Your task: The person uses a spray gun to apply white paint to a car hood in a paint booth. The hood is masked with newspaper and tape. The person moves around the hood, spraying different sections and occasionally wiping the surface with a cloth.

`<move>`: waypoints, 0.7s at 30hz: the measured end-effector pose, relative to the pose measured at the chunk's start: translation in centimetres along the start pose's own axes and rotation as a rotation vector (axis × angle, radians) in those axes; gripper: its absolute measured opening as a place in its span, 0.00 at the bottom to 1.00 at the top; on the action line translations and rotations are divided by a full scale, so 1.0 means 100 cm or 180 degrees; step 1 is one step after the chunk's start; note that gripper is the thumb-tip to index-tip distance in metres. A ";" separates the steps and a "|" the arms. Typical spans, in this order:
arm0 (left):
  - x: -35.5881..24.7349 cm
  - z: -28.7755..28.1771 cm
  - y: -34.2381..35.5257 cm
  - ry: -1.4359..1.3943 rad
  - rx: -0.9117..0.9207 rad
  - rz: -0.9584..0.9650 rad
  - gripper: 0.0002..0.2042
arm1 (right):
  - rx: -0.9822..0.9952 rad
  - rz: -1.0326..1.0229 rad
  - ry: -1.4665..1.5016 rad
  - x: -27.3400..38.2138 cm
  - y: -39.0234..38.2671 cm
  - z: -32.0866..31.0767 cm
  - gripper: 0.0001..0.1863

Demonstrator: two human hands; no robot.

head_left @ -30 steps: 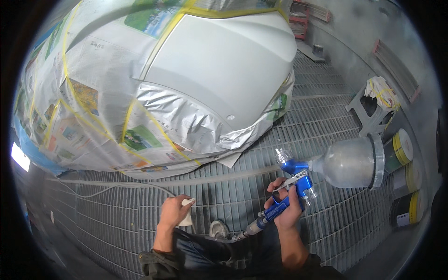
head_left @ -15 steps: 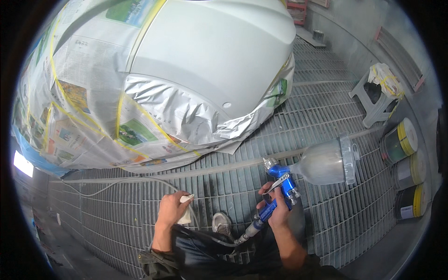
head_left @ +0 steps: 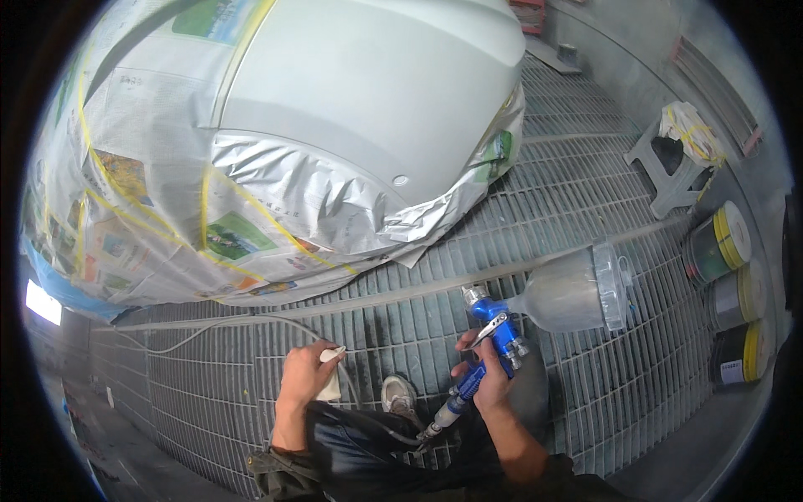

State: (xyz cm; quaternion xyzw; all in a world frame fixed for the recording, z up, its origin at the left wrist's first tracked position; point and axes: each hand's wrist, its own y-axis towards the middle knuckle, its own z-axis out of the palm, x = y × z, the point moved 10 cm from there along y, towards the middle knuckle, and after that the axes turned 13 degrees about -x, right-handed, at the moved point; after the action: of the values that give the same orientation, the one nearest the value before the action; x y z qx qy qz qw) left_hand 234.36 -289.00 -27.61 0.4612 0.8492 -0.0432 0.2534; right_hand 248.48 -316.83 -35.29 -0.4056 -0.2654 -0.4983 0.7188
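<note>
I am using the right hand (head_left: 488, 368) to grip the handle (head_left: 471, 382) of a blue metal spray gun (head_left: 505, 336), near and right of centre. Its silver nozzle (head_left: 474, 294) is facing far and left; a translucent, rounded plastic cup (head_left: 565, 291) is extending rightward from its body. The left hand (head_left: 303, 375) is pinching a soft, cream-coloured cloth (head_left: 331, 386), part of which is hanging below the fingers. A thin grey hose (head_left: 288, 320) is curving in from the left past this hand toward the gun; I am not managing to tell whether the fingers are also gripping it. A pale shoe (head_left: 399, 393) is resting between the hands on a grey metal grating floor (head_left: 585, 184). Farther off, a smooth, whitish curved panel (head_left: 368, 84) is lying among crinkled silver film (head_left: 293, 180), printed paper sheets (head_left: 155, 92) and yellow tape strips (head_left: 204, 209). On the right, three yellow-banded cylindrical cans (head_left: 711, 255) are standing in a row, nearer than a grey plastic stool (head_left: 669, 180).
</note>
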 end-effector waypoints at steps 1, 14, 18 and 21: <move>0.000 0.000 0.000 -0.0005 0.0011 -0.0011 0.12 | -0.0026 0.0055 0.0043 -0.003 -0.002 0.000 0.16; 0.001 0.001 0.000 -0.0022 0.0188 -0.0211 0.12 | 0.0058 -0.0029 0.0056 -0.009 -0.009 0.006 0.14; 0.000 0.002 0.001 0.0011 0.0194 -0.0155 0.12 | 0.0035 -0.0044 0.0054 -0.007 -0.010 0.006 0.14; -0.004 0.003 0.002 0.0014 0.0204 -0.0131 0.12 | 0.0027 -0.0046 0.0044 -0.006 -0.010 0.005 0.14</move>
State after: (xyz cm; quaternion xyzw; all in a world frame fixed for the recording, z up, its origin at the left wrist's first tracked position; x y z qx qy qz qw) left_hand 234.78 -289.27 -27.68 0.4516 0.8573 -0.0745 0.2356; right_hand 247.35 -316.28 -35.14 -0.3972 -0.2655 -0.5051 0.7188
